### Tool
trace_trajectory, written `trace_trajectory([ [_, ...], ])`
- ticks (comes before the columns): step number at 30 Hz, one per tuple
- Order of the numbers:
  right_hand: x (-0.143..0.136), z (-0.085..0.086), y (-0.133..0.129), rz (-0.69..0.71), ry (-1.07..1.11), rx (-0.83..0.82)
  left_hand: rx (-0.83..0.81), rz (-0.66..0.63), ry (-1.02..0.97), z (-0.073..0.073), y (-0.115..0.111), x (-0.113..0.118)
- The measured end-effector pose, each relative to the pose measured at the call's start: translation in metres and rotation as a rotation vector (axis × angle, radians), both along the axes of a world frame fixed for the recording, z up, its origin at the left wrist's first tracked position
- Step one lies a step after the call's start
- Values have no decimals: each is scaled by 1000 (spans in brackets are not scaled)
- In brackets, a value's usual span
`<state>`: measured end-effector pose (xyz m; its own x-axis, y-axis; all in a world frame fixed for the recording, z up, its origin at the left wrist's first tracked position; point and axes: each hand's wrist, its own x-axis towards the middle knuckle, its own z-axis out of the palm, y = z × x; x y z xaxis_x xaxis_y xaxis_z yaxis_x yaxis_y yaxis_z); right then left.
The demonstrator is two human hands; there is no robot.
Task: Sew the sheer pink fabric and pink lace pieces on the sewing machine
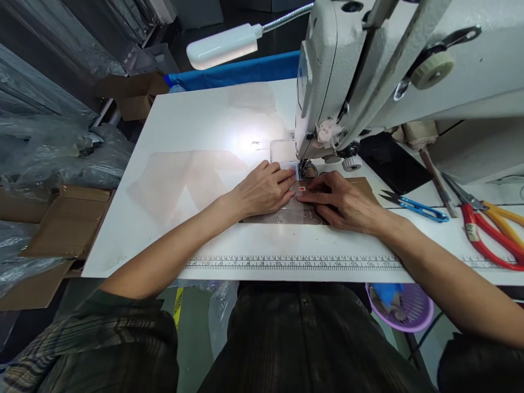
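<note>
A thin brown sheet with clear film (286, 217) lies on the white table under the sewing machine's (321, 82) needle area. My left hand (268, 188) rests on its left part, palm down, with fingers stretched toward the presser foot (302, 170). On the right side, my right hand (338, 201) presses on the sheet, its index finger pointing left beside a small label with a red mark (302, 189). The fingers of my right hand are bent and slightly apart, and the label lies between the two hands. The needle tip is too small to make out.
Blue thread snips (421, 209), red-handled scissors (489, 234) and a dark phone-like slab (393, 162) lie at right. A ruler strip (290, 263) runs along the front edge. A lamp (225, 46) hangs above. Cardboard boxes (67, 224) stand left; a purple basket (417, 311) sits below.
</note>
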<state>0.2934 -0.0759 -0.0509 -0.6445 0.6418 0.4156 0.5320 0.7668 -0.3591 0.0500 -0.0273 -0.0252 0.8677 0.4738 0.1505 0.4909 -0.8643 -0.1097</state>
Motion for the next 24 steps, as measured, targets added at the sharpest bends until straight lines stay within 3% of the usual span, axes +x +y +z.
trace_trajectory([
  [6, 0, -2, 2, -62, 23, -15, -53, -17, -140, -7, 20, -1],
  [10, -1, 0, -1, -67, 16, -32, -125, -38, -214, -12, 19, -8],
  [24, -2, 2, -3, -91, 19, -21, -124, -67, -266, -20, 20, -8],
])
